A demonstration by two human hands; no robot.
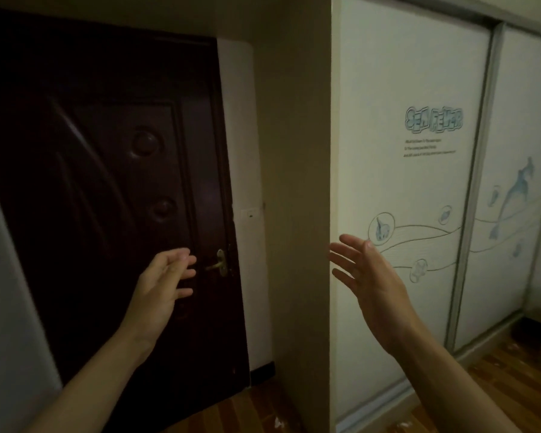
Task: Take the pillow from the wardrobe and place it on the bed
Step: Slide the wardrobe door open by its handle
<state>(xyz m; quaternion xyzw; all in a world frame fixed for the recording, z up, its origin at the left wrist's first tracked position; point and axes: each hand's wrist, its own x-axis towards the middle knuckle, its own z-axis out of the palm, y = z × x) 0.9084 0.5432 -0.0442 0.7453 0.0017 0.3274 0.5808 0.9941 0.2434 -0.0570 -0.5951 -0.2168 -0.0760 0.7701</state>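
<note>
Dim bedroom corner: dark brown panelled door [107, 182] at left, beige side wall between, white sliding-door wardrobe with blue sea drawings [403, 182] at right, shut. Pillow: not visible (presumably behind those panels). Bed: out of view. Left hand [164, 282]: released, fingers spread, before the dark door. Right hand [369, 273]: released, empty, nearer, fingertips at the wardrobe's left edge; likely the hand to slide it.

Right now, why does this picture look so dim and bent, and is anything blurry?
Head view: the room light is low, so the dark door nearly loses its detail, while the white wardrobe doors stay readable. The wide lens bows straight edges, such as the wardrobe's frame. The left hand has smeared fingers; the right hand is only slightly soft.
</note>
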